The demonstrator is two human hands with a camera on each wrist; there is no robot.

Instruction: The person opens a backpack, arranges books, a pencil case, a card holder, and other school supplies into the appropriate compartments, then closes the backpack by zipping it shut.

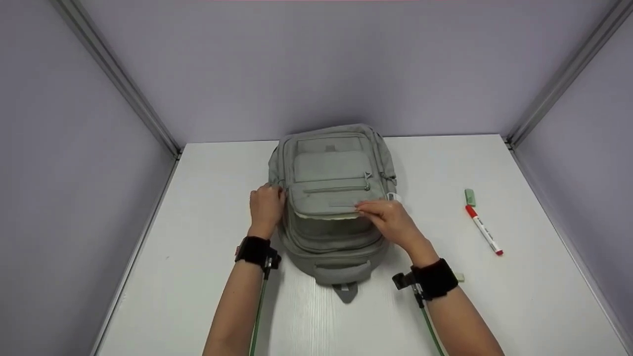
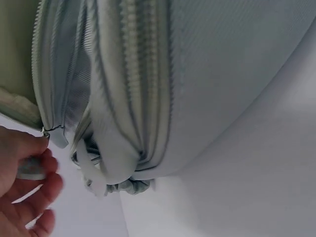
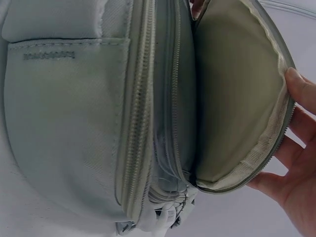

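The grey backpack (image 1: pixel 332 198) lies flat on the white tabletop (image 1: pixel 198 277). The right hand (image 1: pixel 390 220) pinches its open front flap (image 3: pixel 237 94) (pale lining visible); the left hand (image 1: pixel 266 206) fingers pinch the zipper pull (image 2: pixel 30 167) beside it.

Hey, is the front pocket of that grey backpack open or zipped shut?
Open: the right hand lifts the front pocket flap, baring its beige lining.

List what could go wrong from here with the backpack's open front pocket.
1. The right hand only pinches the front pocket flap by its edge; it might slip and fall shut.
2. The left hand holds the zipper pull at the backpack side; a tug may snag the teeth.
3. Dragging the bag could knock the red marker nearby.
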